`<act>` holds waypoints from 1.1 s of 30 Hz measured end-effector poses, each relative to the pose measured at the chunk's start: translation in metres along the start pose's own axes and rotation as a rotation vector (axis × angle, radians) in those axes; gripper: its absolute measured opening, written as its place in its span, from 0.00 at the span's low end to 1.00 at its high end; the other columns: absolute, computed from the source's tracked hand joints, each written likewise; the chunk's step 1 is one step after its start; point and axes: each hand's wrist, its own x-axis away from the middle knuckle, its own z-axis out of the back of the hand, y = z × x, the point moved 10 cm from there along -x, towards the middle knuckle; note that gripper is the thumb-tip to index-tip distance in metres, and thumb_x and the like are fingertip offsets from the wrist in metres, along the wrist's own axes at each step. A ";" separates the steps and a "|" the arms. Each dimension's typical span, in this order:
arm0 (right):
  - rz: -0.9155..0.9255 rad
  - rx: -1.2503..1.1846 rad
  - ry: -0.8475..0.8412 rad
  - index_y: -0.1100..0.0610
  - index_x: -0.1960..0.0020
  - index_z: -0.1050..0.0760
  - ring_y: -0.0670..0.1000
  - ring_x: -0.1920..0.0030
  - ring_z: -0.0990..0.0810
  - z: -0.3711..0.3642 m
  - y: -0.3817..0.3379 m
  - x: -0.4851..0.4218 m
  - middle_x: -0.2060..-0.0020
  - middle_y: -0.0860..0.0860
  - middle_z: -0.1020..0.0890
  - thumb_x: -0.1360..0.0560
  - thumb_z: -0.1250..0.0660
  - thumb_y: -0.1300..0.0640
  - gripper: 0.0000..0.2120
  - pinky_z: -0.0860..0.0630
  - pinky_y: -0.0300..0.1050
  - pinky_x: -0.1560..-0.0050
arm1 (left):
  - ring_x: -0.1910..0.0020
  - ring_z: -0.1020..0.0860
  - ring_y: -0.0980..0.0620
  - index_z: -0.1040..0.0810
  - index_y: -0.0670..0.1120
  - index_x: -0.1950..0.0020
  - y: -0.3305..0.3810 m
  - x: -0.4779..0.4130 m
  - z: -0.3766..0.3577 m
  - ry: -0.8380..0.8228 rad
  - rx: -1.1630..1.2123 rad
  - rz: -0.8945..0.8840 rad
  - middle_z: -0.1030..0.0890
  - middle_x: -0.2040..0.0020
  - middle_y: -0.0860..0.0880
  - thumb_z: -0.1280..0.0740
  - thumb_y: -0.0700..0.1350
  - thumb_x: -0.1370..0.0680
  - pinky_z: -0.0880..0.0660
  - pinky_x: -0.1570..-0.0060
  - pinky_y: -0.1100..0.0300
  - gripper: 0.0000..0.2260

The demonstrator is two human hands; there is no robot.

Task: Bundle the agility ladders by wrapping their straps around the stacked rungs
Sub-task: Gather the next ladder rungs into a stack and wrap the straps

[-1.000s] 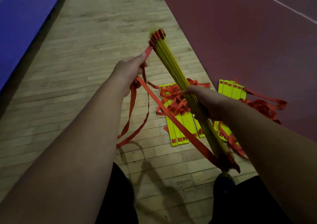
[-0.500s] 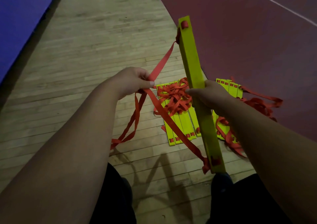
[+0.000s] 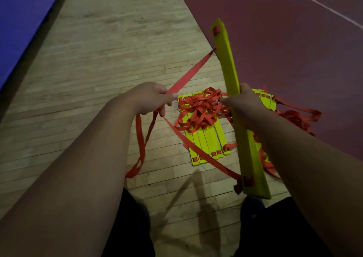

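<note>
The left grip (image 3: 151, 98) pinched the red strap (image 3: 188, 75) in mid frame. The right grip (image 3: 242, 102) was curled tight round the yellow stacked rungs (image 3: 248, 154), right of centre, tilted. Another ladder (image 3: 206, 138) lay on the floor (image 3: 98, 75) between them.

Below you, a pale wooden floor (image 3: 110, 64) of narrow boards runs away up the view. On your left it is bordered by a blue surface (image 3: 21, 20), perhaps a mat, though the dim light leaves that unsure. A dark band (image 3: 33, 50) lies between the blue and the wood. On your right the boards meet a dark red floor area (image 3: 284, 50), crossed near the top corner by a thin white line (image 3: 322, 6). Thin grey shadows (image 3: 182, 191) fall on the boards near the bottom.
</note>
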 end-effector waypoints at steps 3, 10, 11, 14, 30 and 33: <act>-0.063 -0.079 0.039 0.53 0.37 0.27 0.54 0.58 0.18 0.009 0.011 -0.004 0.49 0.56 0.17 0.23 0.23 0.58 0.19 0.24 0.46 0.69 | 0.63 0.23 0.52 0.12 0.53 0.50 -0.001 0.004 0.006 0.020 -0.005 0.028 0.12 0.63 0.50 0.34 0.70 0.19 0.30 0.62 0.56 0.23; -0.052 -0.082 0.015 0.52 0.33 0.26 0.58 0.54 0.15 0.009 0.012 -0.005 0.47 0.57 0.16 0.22 0.26 0.54 0.19 0.20 0.50 0.64 | 0.63 0.22 0.51 0.12 0.53 0.51 -0.005 0.010 -0.001 -0.044 -0.176 0.087 0.13 0.63 0.50 0.34 0.74 0.21 0.26 0.60 0.56 0.25; -0.038 -0.073 0.014 0.51 0.35 0.26 0.58 0.54 0.15 0.010 0.010 -0.004 0.47 0.57 0.16 0.22 0.27 0.54 0.17 0.20 0.51 0.64 | 0.63 0.21 0.51 0.12 0.53 0.52 -0.007 0.010 -0.004 -0.067 -0.200 0.104 0.13 0.64 0.50 0.35 0.74 0.22 0.26 0.60 0.56 0.26; -0.022 -0.061 0.019 0.49 0.33 0.26 0.55 0.60 0.17 0.009 0.005 -0.003 0.49 0.57 0.16 0.22 0.29 0.57 0.18 0.21 0.47 0.68 | 0.62 0.21 0.50 0.11 0.52 0.56 -0.009 0.012 -0.005 -0.076 -0.225 0.106 0.18 0.66 0.47 0.35 0.76 0.23 0.28 0.60 0.55 0.29; -0.010 0.110 0.062 0.49 0.18 0.37 0.56 0.57 0.15 0.010 0.012 -0.004 0.45 0.57 0.19 0.21 0.31 0.63 0.34 0.22 0.48 0.71 | 0.44 0.15 0.52 0.10 0.56 0.47 -0.022 0.018 -0.019 -0.391 -0.170 0.054 0.11 0.52 0.54 0.18 0.48 0.25 0.22 0.35 0.51 0.08; -0.066 0.132 0.053 0.60 0.32 0.24 0.54 0.63 0.17 0.009 0.014 -0.004 0.51 0.59 0.16 0.21 0.30 0.61 0.18 0.23 0.47 0.69 | 0.46 0.15 0.58 0.10 0.57 0.51 -0.012 0.019 -0.017 -0.372 -0.203 0.039 0.11 0.54 0.56 0.18 0.49 0.25 0.28 0.36 0.53 0.05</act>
